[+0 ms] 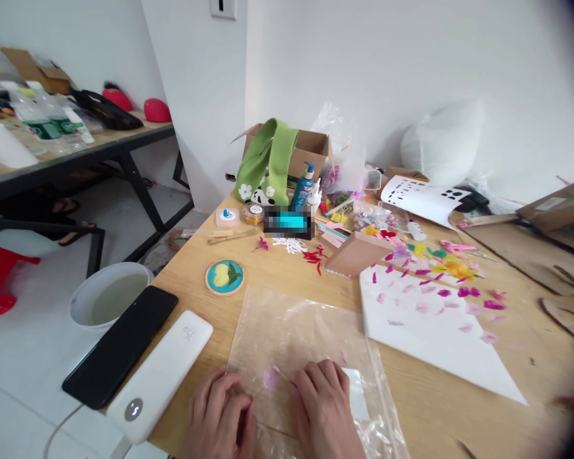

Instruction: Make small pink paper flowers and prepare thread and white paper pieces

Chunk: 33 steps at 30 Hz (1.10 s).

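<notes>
A clear plastic bag (296,319) lies flat on the table in front of me, with a pale lilac petal (270,378) on it. My right hand (323,405) rests on the bag with its fingers bent together, pinching a thin stick with a pale tip (277,369), like a cotton swab. That tip is at the petal's right edge. To the left, my left hand (222,414) lies at the bag's edge, fingers curled in; whatever they hold is hidden. A small white card (355,393) sits beside my right hand, and a tiny pink petal (343,357) lies beyond it.
A white power bank (162,376) and black phone (122,344) lie left. Beyond the bag are a round lemon-pattern piece (224,276), a blue pump bottle (301,188) and a green bag (268,166). Pink petals cover white paper (411,331) at right. A bucket (110,293) stands below.
</notes>
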### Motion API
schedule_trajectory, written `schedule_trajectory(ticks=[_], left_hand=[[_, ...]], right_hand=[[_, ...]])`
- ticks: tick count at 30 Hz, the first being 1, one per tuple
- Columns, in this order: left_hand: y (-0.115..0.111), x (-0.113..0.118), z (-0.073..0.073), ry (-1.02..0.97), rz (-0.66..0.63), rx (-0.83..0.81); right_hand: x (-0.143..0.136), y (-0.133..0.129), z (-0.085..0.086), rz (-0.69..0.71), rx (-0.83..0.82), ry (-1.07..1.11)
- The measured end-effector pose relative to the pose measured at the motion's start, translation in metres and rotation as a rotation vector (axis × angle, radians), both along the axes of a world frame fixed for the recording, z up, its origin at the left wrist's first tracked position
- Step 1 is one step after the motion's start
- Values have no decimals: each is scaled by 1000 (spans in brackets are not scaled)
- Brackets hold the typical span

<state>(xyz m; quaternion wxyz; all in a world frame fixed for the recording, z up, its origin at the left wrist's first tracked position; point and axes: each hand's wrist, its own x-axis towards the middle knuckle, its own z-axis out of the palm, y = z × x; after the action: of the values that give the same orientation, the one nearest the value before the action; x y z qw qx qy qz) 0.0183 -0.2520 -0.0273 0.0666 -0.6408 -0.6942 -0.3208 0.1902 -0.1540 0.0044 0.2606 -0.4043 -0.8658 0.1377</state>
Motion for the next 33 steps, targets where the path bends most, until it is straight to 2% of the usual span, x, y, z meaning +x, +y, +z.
schedule_trajectory(ticks=[7, 14, 28, 33], left_hand=[[0, 0, -2, 9, -4, -1], [-1, 0, -3, -11, 0, 7], [-1, -2, -2, 25, -18, 1], [0, -2, -3, 24, -26, 7]], right_hand=[[-2, -1, 4, 58, -45, -7], [-2, -2, 2, 30, -11, -20], [4, -3, 0, 65, -59, -25], [1, -1, -3, 24, -18, -4]])
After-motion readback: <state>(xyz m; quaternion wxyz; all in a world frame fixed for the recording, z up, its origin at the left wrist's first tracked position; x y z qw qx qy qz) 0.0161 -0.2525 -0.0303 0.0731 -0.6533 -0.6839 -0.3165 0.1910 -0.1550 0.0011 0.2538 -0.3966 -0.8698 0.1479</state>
